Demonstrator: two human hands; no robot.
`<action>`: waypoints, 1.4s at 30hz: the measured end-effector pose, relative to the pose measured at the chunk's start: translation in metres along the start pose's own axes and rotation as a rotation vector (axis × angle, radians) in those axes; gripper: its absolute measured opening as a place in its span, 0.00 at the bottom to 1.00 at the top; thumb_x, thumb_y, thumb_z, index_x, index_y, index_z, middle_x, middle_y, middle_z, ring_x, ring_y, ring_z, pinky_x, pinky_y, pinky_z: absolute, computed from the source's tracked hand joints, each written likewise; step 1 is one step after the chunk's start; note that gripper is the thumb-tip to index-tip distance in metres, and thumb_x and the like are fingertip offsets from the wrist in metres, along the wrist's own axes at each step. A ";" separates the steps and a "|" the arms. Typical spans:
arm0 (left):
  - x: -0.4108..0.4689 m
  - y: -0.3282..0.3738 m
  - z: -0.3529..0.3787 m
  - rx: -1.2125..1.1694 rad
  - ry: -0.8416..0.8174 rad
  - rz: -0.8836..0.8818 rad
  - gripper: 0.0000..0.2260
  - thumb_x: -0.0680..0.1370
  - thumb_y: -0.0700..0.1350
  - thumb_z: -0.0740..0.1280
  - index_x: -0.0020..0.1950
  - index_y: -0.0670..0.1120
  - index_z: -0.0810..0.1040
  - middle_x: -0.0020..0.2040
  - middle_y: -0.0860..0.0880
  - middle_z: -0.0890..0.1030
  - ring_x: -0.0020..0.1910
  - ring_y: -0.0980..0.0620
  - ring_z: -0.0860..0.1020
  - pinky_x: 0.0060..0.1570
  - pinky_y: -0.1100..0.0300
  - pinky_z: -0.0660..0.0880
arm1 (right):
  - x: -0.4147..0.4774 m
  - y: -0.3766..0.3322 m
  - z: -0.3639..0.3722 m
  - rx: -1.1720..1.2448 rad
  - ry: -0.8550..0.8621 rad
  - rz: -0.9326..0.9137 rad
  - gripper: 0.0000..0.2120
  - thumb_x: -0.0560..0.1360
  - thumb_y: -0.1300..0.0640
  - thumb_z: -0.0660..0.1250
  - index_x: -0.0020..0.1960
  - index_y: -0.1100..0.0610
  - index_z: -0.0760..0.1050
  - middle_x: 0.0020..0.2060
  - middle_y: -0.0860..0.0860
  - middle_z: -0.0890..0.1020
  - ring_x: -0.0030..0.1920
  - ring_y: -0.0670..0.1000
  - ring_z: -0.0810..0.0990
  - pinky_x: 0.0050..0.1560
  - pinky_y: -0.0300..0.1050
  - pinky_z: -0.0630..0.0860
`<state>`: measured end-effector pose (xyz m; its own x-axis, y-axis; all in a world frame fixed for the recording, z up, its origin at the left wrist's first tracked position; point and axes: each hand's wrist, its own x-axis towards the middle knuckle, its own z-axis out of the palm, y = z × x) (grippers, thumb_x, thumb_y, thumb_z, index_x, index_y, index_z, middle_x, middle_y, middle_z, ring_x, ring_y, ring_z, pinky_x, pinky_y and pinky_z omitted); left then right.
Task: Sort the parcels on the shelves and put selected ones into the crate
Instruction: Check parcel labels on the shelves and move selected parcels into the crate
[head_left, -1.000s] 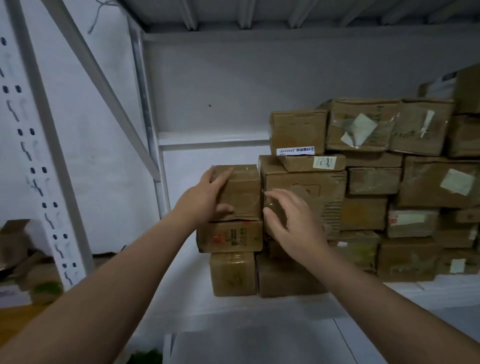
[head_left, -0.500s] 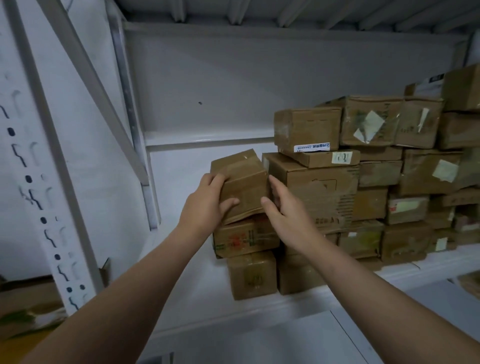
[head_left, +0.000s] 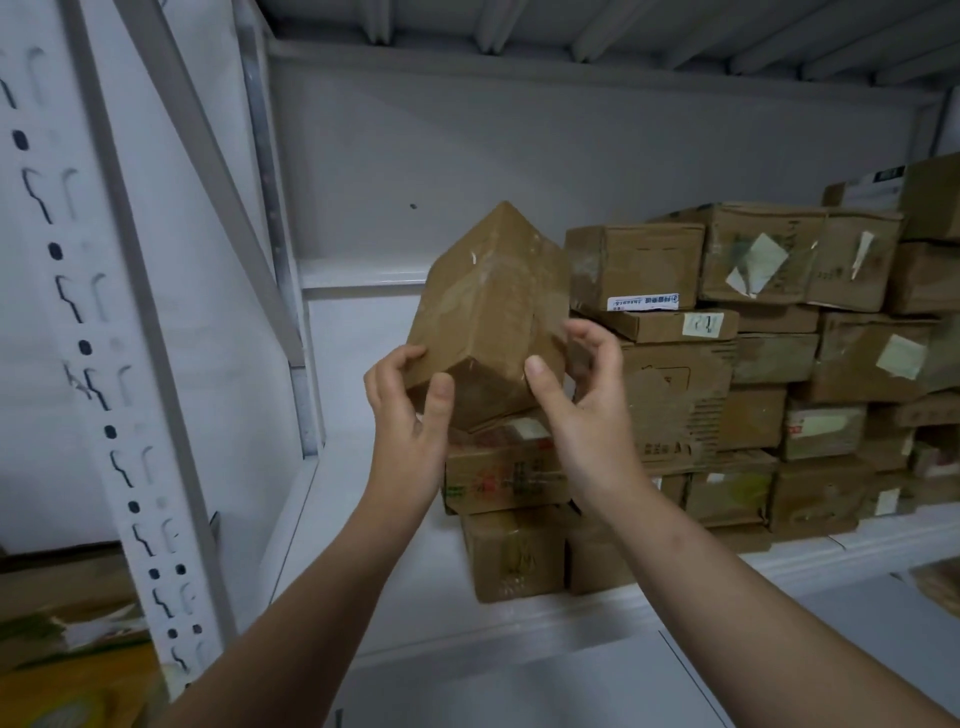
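Box: a brown, taped cardboard box (head_left: 488, 306). I hold it in the air, tipped with one corner up, just above the left end of the stack.
Handling: I judge it light for its bulk and stiff-walled. The glossy tape looks slick, and the corners could crush.
Where to hold: on two opposite faces near the low end, with flat palms rather than fingertips.
Left hand (head_left: 410, 415): it grasps the lower left edge, thumb on the near underside, fingers round the left face.
Right hand (head_left: 582, 410): the thumb presses the lower right edge and the fingers curl behind the right face. It grasps the box too, though I cannot tell whether every fingertip touches.
Arms: both forearms reach up and forward.
Around: a red-printed box (head_left: 504, 467) sits directly below. The stack of parcels (head_left: 753, 364) fills the white shelf (head_left: 363, 571) to the right. No crate is in view.
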<state>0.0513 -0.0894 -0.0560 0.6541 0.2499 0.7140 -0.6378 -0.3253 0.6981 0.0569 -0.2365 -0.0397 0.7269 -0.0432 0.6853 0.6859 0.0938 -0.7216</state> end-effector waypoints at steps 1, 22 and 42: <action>0.002 -0.001 -0.002 0.024 -0.010 -0.002 0.40 0.65 0.80 0.50 0.66 0.54 0.63 0.65 0.52 0.65 0.64 0.64 0.67 0.59 0.73 0.68 | -0.001 -0.002 0.000 0.050 0.005 0.030 0.24 0.75 0.58 0.69 0.65 0.42 0.65 0.64 0.44 0.70 0.63 0.41 0.72 0.55 0.32 0.76; 0.001 0.021 -0.027 -0.339 -0.097 -0.144 0.56 0.54 0.68 0.77 0.74 0.62 0.49 0.59 0.56 0.75 0.58 0.56 0.79 0.53 0.56 0.79 | -0.006 -0.011 -0.003 0.041 -0.111 0.014 0.38 0.65 0.48 0.76 0.69 0.44 0.61 0.65 0.42 0.69 0.61 0.35 0.73 0.54 0.34 0.77; -0.015 0.016 -0.028 -0.129 -0.078 -0.186 0.11 0.82 0.50 0.58 0.64 0.57 0.68 0.60 0.52 0.77 0.57 0.56 0.77 0.52 0.62 0.75 | -0.025 -0.018 -0.017 0.224 -0.135 0.206 0.31 0.67 0.51 0.71 0.69 0.52 0.68 0.56 0.50 0.83 0.53 0.50 0.83 0.47 0.43 0.81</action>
<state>0.0198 -0.0723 -0.0542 0.7913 0.2212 0.5699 -0.5470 -0.1603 0.8217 0.0271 -0.2543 -0.0461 0.8284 0.1297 0.5449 0.4899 0.3038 -0.8171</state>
